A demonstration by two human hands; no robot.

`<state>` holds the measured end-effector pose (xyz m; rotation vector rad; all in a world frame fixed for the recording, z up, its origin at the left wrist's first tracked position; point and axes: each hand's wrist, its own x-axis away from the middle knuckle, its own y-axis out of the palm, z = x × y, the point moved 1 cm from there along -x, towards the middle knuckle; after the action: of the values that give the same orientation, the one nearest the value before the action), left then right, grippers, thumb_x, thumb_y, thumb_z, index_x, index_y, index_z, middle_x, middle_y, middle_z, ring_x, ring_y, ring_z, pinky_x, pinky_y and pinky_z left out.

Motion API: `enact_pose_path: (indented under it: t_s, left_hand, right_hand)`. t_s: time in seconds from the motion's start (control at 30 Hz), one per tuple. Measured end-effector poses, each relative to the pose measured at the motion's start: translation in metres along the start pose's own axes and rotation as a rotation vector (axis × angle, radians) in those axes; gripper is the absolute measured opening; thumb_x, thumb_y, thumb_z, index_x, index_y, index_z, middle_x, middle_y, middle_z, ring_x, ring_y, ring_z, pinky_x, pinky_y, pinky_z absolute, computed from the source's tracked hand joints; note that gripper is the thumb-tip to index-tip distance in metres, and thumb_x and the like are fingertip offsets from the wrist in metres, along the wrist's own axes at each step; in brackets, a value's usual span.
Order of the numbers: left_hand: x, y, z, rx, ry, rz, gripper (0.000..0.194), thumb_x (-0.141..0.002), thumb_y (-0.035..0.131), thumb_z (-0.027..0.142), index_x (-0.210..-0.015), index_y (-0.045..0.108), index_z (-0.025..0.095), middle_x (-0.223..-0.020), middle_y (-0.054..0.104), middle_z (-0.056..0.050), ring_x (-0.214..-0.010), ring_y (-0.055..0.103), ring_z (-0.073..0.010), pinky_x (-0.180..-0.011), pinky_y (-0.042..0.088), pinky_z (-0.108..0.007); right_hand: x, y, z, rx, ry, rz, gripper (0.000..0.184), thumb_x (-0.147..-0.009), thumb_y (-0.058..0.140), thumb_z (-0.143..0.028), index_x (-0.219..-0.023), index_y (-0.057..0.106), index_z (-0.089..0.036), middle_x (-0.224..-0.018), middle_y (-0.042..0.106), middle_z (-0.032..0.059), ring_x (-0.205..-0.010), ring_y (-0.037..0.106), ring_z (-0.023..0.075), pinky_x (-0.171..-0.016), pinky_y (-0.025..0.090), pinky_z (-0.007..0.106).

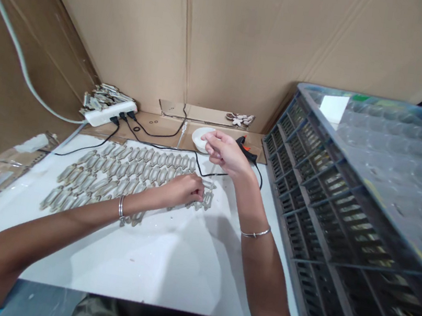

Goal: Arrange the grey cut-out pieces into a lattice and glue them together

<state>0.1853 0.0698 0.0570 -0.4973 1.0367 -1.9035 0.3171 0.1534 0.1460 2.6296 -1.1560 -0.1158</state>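
Several small grey hexagonal pieces (122,171) lie in rows on a white table top (149,254). My left hand (184,190) rests on the right end of the rows, fingers curled down on a piece near a small cluster (207,199). My right hand (225,152) hovers above, fingers pinched together on something thin that I cannot make out. A small white bowl (199,136) sits just behind that hand. Beside it lies a black glue gun (247,153) with a red tip.
A grey plastic crate (346,210) covered with clear film fills the right side. A white power strip (108,115) with black cables sits at the back left by a stack of pieces (105,94). Cardboard walls enclose the back and left. Wooden flower shapes (240,119) lie on the back ledge.
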Motion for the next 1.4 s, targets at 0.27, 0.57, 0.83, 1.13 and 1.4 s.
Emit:
enact_pose_path:
  t_s: [0.27,0.57,0.83,1.13,1.4]
  left_hand:
    - [0.003,0.0,0.004,-0.071,-0.127,0.031,0.013,-0.082,0.067,0.025,-0.092,0.063,0.018,-0.092,0.061,-0.006,-0.085,0.058,-0.0208,-0.068,0.04,-0.026]
    - [0.003,-0.028,0.002,0.351,-0.236,0.299,0.031,-0.087,0.059,0.046,-0.093,0.06,0.016,-0.078,0.06,-0.001,-0.069,0.054,-0.0153,-0.063,0.039,-0.025]
    - [0.002,-0.085,0.02,0.763,-0.197,0.593,0.028,-0.085,0.061,0.04,-0.097,0.062,0.015,-0.078,0.062,0.0,-0.065,0.054,-0.0111,-0.057,0.038,-0.022]
    - [0.005,-0.085,0.024,0.882,-0.233,0.601,0.027,-0.076,0.073,0.035,-0.092,0.07,0.014,-0.083,0.068,-0.003,-0.074,0.061,-0.0133,-0.065,0.044,-0.022]
    - [0.007,-0.09,0.017,0.99,-0.426,0.451,0.034,-0.063,0.083,0.04,-0.082,0.072,0.014,-0.075,0.068,-0.003,-0.069,0.062,-0.0131,-0.064,0.048,-0.023]
  right_hand:
    - [-0.001,0.0,0.001,0.005,0.0,0.006,0.018,-0.088,0.063,-0.027,-0.08,0.051,-0.016,-0.052,0.043,-0.0084,-0.039,0.019,0.0014,-0.036,0.014,0.012]
    - [0.0,0.001,0.003,0.034,-0.015,-0.02,0.028,-0.081,0.07,-0.035,-0.077,0.047,-0.018,-0.052,0.042,-0.0092,-0.04,0.02,0.0016,-0.037,0.014,0.014]
    - [-0.001,0.002,0.008,0.139,-0.067,-0.158,0.04,-0.08,0.068,-0.049,-0.07,0.045,-0.018,-0.048,0.04,-0.0099,-0.039,0.021,0.0024,-0.037,0.013,0.016]
    - [0.003,0.003,0.008,0.249,0.043,-0.218,0.043,-0.079,0.07,-0.052,-0.068,0.044,-0.019,-0.045,0.038,-0.0107,-0.036,0.021,0.0026,-0.034,0.015,0.017]
    - [0.006,0.006,0.006,0.425,-0.025,-0.194,0.045,-0.082,0.067,-0.051,-0.062,0.046,-0.017,-0.043,0.04,-0.0085,-0.038,0.029,0.0031,-0.036,0.021,0.016]
